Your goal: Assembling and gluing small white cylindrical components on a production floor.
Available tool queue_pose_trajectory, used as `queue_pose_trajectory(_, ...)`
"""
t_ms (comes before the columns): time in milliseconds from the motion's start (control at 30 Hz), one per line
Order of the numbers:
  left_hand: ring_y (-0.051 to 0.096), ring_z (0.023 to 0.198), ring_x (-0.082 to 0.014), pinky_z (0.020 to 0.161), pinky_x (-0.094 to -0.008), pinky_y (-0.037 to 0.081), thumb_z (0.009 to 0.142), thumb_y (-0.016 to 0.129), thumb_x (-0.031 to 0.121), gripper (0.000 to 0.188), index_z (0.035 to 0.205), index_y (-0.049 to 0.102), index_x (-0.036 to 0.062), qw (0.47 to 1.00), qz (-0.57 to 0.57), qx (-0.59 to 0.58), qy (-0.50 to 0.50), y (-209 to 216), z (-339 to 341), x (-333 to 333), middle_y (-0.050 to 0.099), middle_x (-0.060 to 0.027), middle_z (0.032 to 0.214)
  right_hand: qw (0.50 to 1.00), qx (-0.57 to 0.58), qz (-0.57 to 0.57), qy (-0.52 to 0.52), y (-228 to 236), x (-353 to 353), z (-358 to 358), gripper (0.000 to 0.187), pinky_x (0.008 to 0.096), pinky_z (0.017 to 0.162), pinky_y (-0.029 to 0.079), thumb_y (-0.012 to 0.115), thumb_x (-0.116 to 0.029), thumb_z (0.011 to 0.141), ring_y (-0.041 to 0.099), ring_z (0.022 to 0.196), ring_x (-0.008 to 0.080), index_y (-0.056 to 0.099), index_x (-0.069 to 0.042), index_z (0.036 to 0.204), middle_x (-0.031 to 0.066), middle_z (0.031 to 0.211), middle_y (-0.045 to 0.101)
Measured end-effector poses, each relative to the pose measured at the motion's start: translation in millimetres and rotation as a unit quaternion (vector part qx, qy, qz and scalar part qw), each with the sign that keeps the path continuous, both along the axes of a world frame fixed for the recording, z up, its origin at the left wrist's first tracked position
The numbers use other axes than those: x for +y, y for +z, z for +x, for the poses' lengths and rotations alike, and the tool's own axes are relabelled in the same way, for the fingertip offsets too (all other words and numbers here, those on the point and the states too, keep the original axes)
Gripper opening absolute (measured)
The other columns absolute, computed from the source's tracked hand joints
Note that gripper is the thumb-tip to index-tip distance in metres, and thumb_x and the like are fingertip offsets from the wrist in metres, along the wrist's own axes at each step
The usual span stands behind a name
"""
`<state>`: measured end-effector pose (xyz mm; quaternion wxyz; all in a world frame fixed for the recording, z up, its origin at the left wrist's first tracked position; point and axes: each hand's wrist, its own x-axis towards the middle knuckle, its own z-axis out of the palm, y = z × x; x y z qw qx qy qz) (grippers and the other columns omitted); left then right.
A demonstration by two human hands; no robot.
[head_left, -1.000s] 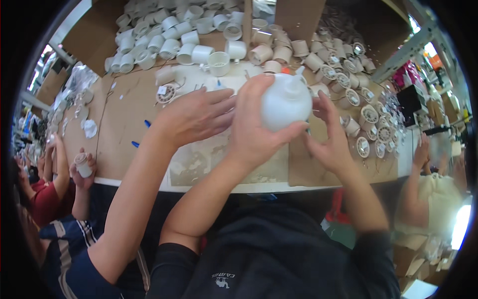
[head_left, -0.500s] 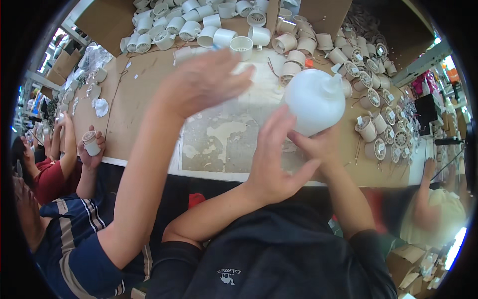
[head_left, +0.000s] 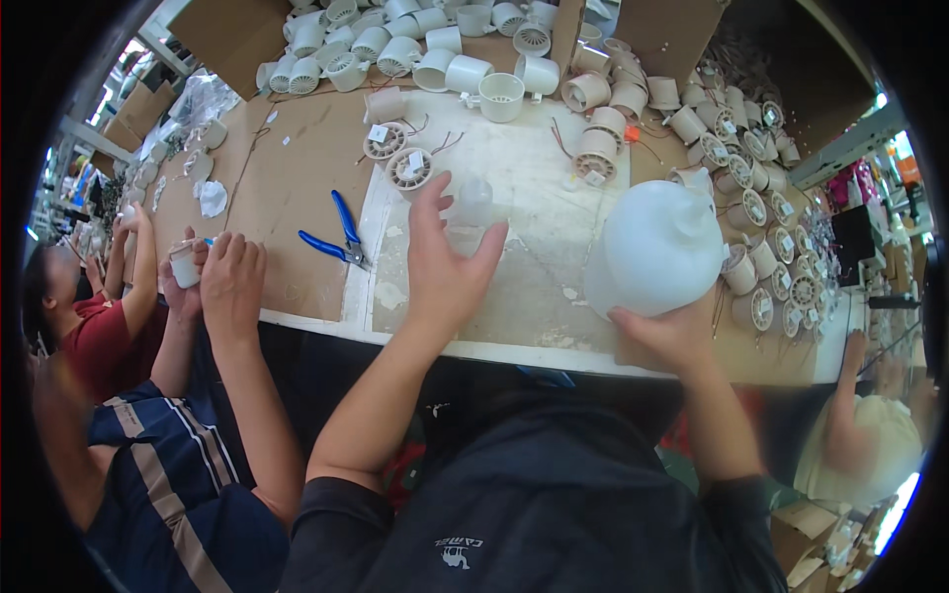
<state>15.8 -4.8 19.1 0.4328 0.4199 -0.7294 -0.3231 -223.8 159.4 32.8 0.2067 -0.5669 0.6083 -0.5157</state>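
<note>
My right hand [head_left: 677, 336] grips a large white rounded hollow-looking shell [head_left: 657, 247] with a small knob at its top right. Its thumb lies along the lower edge, and the other fingers are mostly hidden behind the shell. Over the middle of the table, my left hand [head_left: 445, 262] has its thumb and fingers spread with nothing held. Just past its thumb stands a small clear cup-like piece [head_left: 476, 201]. Near its fingertips lies a round cream motor housing [head_left: 409, 169] with a white label, and another housing [head_left: 385, 140] is beside it.
Blue-handled cutters [head_left: 341, 232] lie left of my left hand. White slotted cups [head_left: 445, 71] pile up at the back, and cream housings with wires [head_left: 761, 257] crowd the right. At left, a co-worker's hand [head_left: 234, 287] works at a small white cylinder [head_left: 184, 265].
My left hand has moved left, away from the shell, which my right hand has carried slightly right. The co-worker's arm has drawn back from over the table, uncovering the cutters and two housings.
</note>
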Motion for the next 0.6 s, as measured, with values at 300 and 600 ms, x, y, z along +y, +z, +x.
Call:
queue_pose_trajectory(300,0.068,0.095,-0.0151,0.086,-0.0297,0.054,0.093,0.081,0.015,0.048,0.136,0.063,0.0041,0.997,0.055,0.015,-0.043,-5.0,1.3,-17.9,0.073,-0.0068,0.109,0.993,0.118,-0.009,0.005,32.7,-18.0,-6.5,0.121,0.0456,0.115,0.044,0.097,-0.022,0.066,0.053,0.138,0.0331,0.024,-0.003,0.161,0.0194,0.15,0.047)
queue_pose_trajectory(600,0.069,0.096,-0.0226,0.09,-0.0346,0.055,0.085,0.086,0.016,0.048,0.127,0.066,0.0037,0.985,0.069,0.127,-0.091,24.4,15.2,35.2,0.073,-0.0123,0.115,0.94,0.337,-0.045,0.028,56.6,-31.7,-12.1,0.115,0.0512,0.114,0.042,0.097,-0.021,0.061,0.052,0.135,0.0421,0.033,-0.005,0.156,0.0213,0.146,0.052)
